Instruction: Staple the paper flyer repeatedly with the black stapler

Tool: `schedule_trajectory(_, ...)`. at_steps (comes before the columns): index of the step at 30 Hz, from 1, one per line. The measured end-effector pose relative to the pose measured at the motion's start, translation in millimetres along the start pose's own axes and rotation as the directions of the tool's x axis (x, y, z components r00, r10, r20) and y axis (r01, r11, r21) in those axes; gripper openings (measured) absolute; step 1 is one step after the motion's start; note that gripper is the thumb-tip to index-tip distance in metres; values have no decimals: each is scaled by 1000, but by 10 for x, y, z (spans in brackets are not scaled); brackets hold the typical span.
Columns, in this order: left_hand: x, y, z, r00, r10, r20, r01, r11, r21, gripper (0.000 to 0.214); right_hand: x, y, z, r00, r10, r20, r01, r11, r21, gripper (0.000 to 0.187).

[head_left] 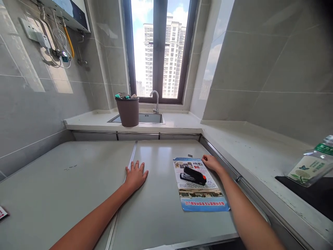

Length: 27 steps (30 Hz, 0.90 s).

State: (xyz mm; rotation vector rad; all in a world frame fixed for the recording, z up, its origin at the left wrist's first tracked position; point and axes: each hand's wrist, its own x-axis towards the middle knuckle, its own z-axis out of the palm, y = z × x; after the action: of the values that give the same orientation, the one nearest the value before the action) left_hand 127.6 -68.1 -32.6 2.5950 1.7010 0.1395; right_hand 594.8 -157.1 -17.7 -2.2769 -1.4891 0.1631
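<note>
My left hand (136, 176) lies flat with spread fingers on the pale tabletop (156, 194), beside the seam between two panels. It holds nothing. My right hand (210, 162) is at the far right corner of a printed flyer (200, 193), its fingers curled together. Whether they pinch the paper corner or something small is hidden. On the flyer rests a black stapler (193, 176) with a red-orange spot at its right end. Just beyond the flyer's far edge is a small grey strip (190, 155), which looks like staples.
A brown bucket (128, 111) with assorted items stands at the front edge of the sink (151, 118), near a faucet (156, 100). To the right, a clear labelled bottle (309, 166) stands on the white counter (249, 149). A metal rail (221, 156) borders the table.
</note>
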Motion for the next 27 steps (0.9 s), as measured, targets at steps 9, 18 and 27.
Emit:
schedule_trajectory(9,0,-3,18,1000,-7,0,7,1000,15,61,121,34,254,995,93,-42,-97,992,-85,17)
schedule_trajectory(18,-12,17,-16,1000,-3,1,3,1000,19,62,144,70,268,998,67,-11,-67,993,-101,17)
schedule_trajectory(27,-42,43,-65,1000,-13,9,13,1000,24,60,158,69,274,999,49,-1,-49,992,-120,18)
